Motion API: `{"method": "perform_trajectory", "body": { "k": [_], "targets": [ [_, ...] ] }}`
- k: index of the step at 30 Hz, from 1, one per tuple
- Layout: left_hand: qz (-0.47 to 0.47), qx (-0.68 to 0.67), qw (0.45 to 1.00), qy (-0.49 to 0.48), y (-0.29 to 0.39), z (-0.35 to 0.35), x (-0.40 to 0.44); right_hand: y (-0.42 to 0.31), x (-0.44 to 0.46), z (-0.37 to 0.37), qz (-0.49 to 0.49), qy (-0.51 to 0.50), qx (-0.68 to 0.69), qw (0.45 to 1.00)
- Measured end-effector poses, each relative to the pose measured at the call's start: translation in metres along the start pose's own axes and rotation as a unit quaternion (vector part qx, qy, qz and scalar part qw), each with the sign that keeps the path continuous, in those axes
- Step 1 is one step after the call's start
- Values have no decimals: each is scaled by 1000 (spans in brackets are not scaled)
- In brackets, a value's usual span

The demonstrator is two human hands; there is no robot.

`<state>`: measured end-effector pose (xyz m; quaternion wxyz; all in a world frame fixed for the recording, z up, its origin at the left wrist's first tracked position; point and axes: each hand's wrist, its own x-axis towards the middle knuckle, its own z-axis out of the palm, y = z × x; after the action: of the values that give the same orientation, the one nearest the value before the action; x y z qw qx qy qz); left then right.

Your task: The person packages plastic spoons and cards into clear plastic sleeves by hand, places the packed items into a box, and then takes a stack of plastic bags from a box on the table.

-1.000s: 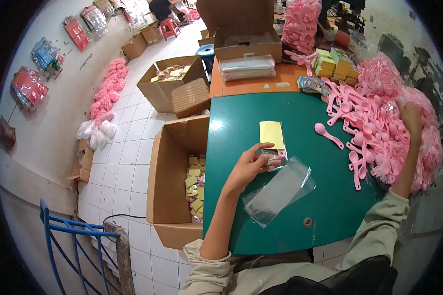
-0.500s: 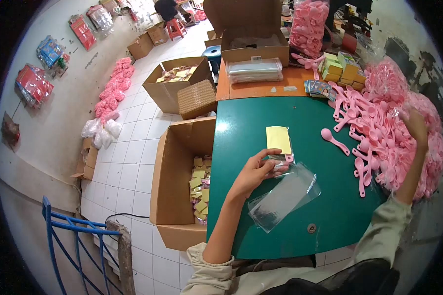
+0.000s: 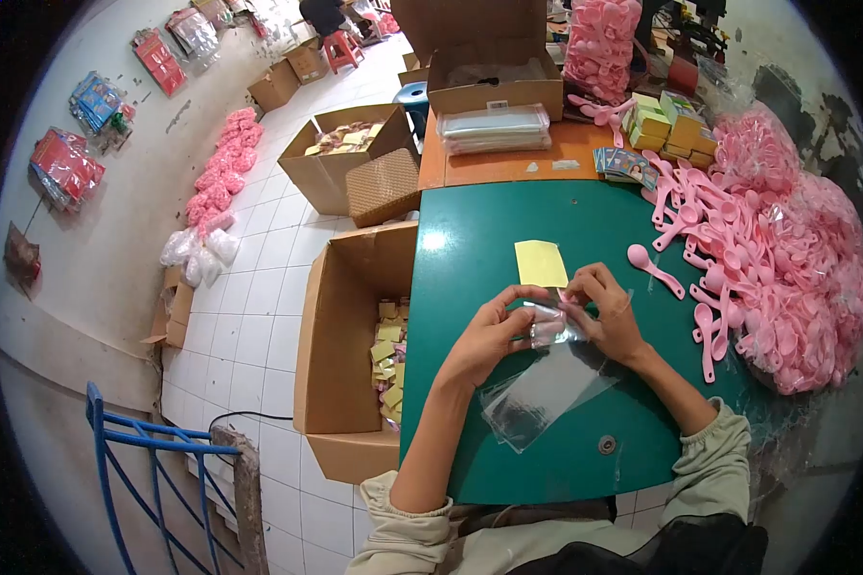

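Observation:
In the head view, my left hand (image 3: 491,333) is closed on a small clear plastic bag (image 3: 552,326) over the green table. A yellow card (image 3: 541,263) sticks out at the bag's far end. My right hand (image 3: 608,314) pinches the same bag from the other side, near the card. A bit of pink shows between the fingers, mostly hidden. Flat clear bags (image 3: 547,401) lie just below both hands. To the right, a single pink spoon (image 3: 654,270) rests apart from a heap of pink spoons (image 3: 705,220).
An open carton (image 3: 340,326) with yellow-carded packets stands left of the table (image 3: 479,220). Bagged pink spoons (image 3: 796,278) crowd the right side. Small yellow boxes (image 3: 666,125) and a stack of clear bags (image 3: 494,129) sit at the back. A blue metal rail (image 3: 153,436) is at lower left.
My right hand has come from the bagged spoons at the right to the bag in my left hand, and now pinches it. The left hand stays nearly in place.

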<state>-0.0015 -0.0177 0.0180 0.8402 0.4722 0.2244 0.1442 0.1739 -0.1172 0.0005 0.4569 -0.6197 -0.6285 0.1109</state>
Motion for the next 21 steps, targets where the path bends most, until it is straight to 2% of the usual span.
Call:
{"method": "perform_trajectory", "body": {
  "k": [2,4,8,11,13,16,17,21],
  "targets": [
    [-12,28,999,20,10,3,-6,4,-1,0,27,14,43,999],
    [48,149,986,55,-2,-4,0,8,-4,1,48,23,87,995],
    [115,397,908,71,-11,-6,7,7,-6,-3,62,-2,134,989],
    [101,379,915,93,-6,-2,4,7,-6,-8,92,-10,171,981],
    [124,392,905,109,-12,-6,7,13,-8,-3,114,5,220,969],
    [156,448,868,147,-18,-7,9,11,-6,-1,260,-33,313,913],
    [166,472,851,161,-19,-7,9,10,-7,1,254,-26,303,918],
    [97,430,876,193,-17,-4,10,9,-6,6,252,0,285,925]
  ]
}}
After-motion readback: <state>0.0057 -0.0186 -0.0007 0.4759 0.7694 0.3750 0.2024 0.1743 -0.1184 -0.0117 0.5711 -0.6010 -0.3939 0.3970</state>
